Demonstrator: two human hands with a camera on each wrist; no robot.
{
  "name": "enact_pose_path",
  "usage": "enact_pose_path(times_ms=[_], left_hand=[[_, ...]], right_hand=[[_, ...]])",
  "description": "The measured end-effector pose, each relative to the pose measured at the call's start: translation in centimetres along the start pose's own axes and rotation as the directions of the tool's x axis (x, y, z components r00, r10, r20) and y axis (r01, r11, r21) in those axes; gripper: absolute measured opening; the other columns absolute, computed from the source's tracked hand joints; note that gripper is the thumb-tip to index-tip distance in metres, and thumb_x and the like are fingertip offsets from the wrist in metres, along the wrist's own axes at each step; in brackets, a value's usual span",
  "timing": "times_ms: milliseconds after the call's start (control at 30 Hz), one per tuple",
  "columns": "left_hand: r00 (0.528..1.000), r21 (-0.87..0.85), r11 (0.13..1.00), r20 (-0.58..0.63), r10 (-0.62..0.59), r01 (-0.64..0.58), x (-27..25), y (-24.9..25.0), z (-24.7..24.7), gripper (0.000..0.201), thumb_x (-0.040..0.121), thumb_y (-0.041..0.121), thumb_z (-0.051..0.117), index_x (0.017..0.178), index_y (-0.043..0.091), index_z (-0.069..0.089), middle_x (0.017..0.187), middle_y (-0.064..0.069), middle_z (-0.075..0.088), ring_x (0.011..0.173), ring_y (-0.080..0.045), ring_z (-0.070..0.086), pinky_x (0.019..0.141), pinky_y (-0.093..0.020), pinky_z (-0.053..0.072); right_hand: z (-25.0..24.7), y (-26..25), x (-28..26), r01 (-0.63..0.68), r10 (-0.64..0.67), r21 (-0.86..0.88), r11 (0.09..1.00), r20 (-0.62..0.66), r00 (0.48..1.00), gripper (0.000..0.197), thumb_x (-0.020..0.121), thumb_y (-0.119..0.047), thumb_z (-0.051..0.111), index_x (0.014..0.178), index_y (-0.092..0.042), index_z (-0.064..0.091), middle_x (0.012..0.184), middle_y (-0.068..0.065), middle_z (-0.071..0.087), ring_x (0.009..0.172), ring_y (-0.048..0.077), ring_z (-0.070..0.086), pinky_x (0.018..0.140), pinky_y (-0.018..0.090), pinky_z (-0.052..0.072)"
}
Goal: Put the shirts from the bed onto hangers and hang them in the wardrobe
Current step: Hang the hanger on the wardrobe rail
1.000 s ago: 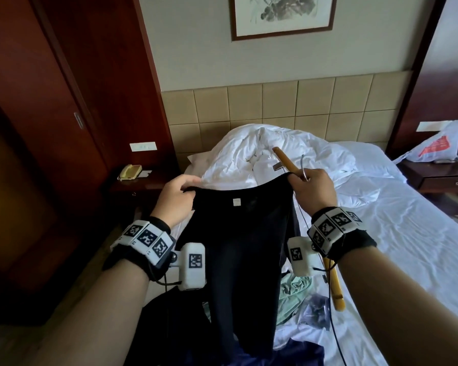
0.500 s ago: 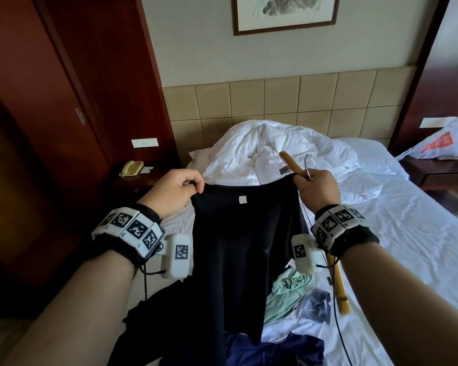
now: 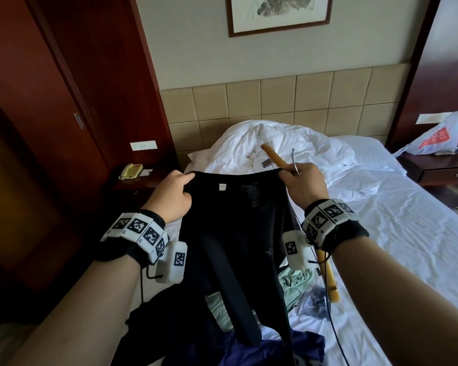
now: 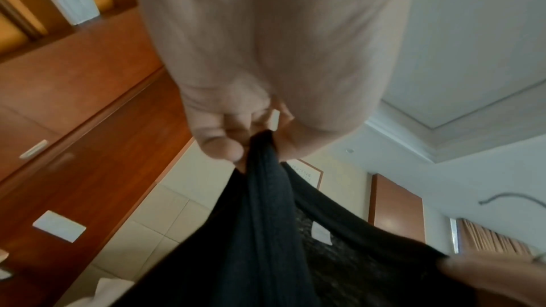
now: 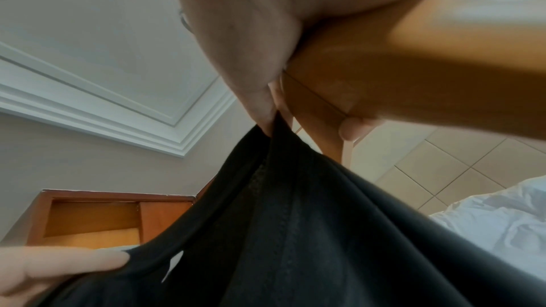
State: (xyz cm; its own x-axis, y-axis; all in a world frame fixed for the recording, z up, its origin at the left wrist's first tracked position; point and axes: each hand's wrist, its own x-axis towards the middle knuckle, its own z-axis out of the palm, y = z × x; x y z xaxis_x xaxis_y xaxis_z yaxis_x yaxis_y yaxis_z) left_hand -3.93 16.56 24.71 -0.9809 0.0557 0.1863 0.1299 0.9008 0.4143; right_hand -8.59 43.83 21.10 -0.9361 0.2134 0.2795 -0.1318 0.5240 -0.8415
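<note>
A black shirt (image 3: 238, 233) hangs in the air over the bed, held up by its neckline with a small white label showing inside the collar. My left hand (image 3: 173, 192) pinches the collar's left side (image 4: 260, 146). My right hand (image 3: 303, 180) grips a wooden hanger (image 3: 275, 159) and also pinches the shirt's right collar edge (image 5: 274, 125). The hanger's metal hook (image 3: 294, 159) sticks up beside my thumb, and its other arm (image 3: 329, 281) hangs down behind my right wrist. The shirt is not on the hanger.
Under the shirt on the white bed (image 3: 407, 233) lie a pale green garment (image 3: 294, 283), a dark blue one (image 3: 270, 350) and more black cloth. A crumpled white duvet (image 3: 275, 143) is at the headboard. The dark wooden wardrobe (image 3: 50, 101) stands left, nightstands (image 3: 444, 170) flank the bed.
Both hands have lifted the black shirt a little higher and spread its collar wider. The left hand moved left. More of the clothes on the bed show under the hem.
</note>
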Motion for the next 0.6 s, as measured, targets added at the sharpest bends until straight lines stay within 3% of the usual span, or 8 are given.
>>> enact_pose_path(times_ms=[133, 200, 267, 333, 400, 467, 533, 600], left_hand=[[1.000, -0.177, 0.984, -0.029, 0.006, -0.011, 0.1, 0.8, -0.7, 0.059, 0.092, -0.004, 0.043, 0.148, 0.013, 0.036, 0.138, 0.001, 0.040, 0.122, -0.010, 0.041, 0.092, -0.013, 0.026], [0.998, -0.224, 0.974, -0.060, 0.019, -0.032, 0.4, 1.5, -1.2, 0.060, 0.091, -0.003, 0.046, 0.148, 0.016, 0.038, 0.137, 0.005, 0.042, 0.121, -0.007, 0.041, 0.087, -0.002, 0.026], [0.991, -0.241, 0.968, -0.129, 0.042, -0.073, 0.6, 2.4, -1.4, 0.056, 0.092, -0.002, 0.049, 0.144, 0.016, 0.043, 0.130, 0.010, 0.044, 0.115, -0.003, 0.041, 0.076, 0.009, 0.024], [0.971, -0.275, 0.953, -0.231, 0.063, -0.127, 1.2, 3.3, -1.6, 0.047, 0.093, 0.003, 0.053, 0.139, 0.013, 0.051, 0.124, 0.010, 0.047, 0.116, -0.002, 0.043, 0.076, 0.012, 0.021], [0.952, -0.298, 0.943, -0.302, 0.051, -0.145, 1.8, 3.8, -1.8, 0.039, 0.094, 0.006, 0.056, 0.132, 0.012, 0.057, 0.119, 0.009, 0.051, 0.113, -0.001, 0.044, 0.076, 0.011, 0.022], [0.955, -0.297, 0.945, -0.292, 0.043, -0.133, 2.2, 4.1, -2.0, 0.044, 0.090, -0.002, 0.052, 0.131, 0.014, 0.059, 0.116, 0.010, 0.053, 0.114, -0.007, 0.049, 0.079, 0.007, 0.028], [0.973, -0.288, 0.951, -0.228, 0.045, -0.111, 2.3, 4.4, -2.2, 0.054, 0.087, -0.008, 0.046, 0.134, 0.017, 0.057, 0.119, 0.009, 0.054, 0.116, -0.017, 0.054, 0.083, -0.007, 0.039], [0.985, -0.269, 0.959, -0.165, 0.044, -0.088, 2.0, 4.8, -2.3, 0.058, 0.087, -0.010, 0.043, 0.136, 0.019, 0.056, 0.127, 0.005, 0.055, 0.105, -0.027, 0.059, 0.072, -0.017, 0.047]], right_hand=[[-0.1, 0.4, -0.2, 0.001, -0.001, -0.016, 1.000, 0.021, 1.000, 0.014, 0.086, -0.027, 0.059, 0.075, -0.025, 0.068, 0.082, 0.014, 0.061, 0.066, 0.025, 0.055, 0.057, 0.030, 0.039], [0.1, 0.9, -0.3, -0.014, 0.015, -0.047, 0.999, 0.034, 0.999, 0.021, 0.087, -0.029, 0.058, 0.066, -0.030, 0.059, 0.084, 0.012, 0.055, 0.063, 0.023, 0.049, 0.055, 0.029, 0.033], [0.2, 0.8, -0.6, -0.033, 0.034, -0.031, 0.999, 0.043, 0.998, 0.015, 0.087, -0.030, 0.057, 0.077, -0.027, 0.069, 0.089, 0.013, 0.057, 0.067, 0.023, 0.052, 0.058, 0.029, 0.034], [0.2, 0.6, -0.8, -0.033, 0.032, 0.013, 0.999, 0.042, 0.999, 0.017, 0.088, -0.027, 0.058, 0.090, -0.021, 0.073, 0.087, 0.013, 0.063, 0.069, 0.026, 0.057, 0.056, 0.029, 0.038], [0.3, 0.4, -0.9, -0.024, 0.022, 0.055, 0.998, 0.046, 0.999, 0.012, 0.088, -0.025, 0.059, 0.086, -0.023, 0.071, 0.082, 0.011, 0.064, 0.067, 0.024, 0.058, 0.055, 0.028, 0.039], [0.4, 0.2, -0.9, -0.023, 0.020, 0.086, 0.996, 0.040, 0.999, 0.009, 0.085, -0.030, 0.062, 0.080, -0.027, 0.068, 0.085, 0.009, 0.064, 0.063, 0.017, 0.056, 0.054, 0.026, 0.038], [0.5, 0.1, -0.6, 0.001, -0.003, 0.134, 0.991, 0.009, 1.000, 0.019, 0.084, -0.041, 0.062, 0.079, -0.024, 0.069, 0.089, 0.008, 0.061, 0.064, 0.013, 0.055, 0.059, 0.026, 0.038], [0.3, -0.6, -0.5, 0.081, -0.074, 0.196, 0.977, -0.045, 0.996, 0.031, 0.089, -0.043, 0.059, 0.067, -0.023, 0.061, 0.081, 0.004, 0.055, 0.062, 0.010, 0.051, 0.061, 0.026, 0.037]])
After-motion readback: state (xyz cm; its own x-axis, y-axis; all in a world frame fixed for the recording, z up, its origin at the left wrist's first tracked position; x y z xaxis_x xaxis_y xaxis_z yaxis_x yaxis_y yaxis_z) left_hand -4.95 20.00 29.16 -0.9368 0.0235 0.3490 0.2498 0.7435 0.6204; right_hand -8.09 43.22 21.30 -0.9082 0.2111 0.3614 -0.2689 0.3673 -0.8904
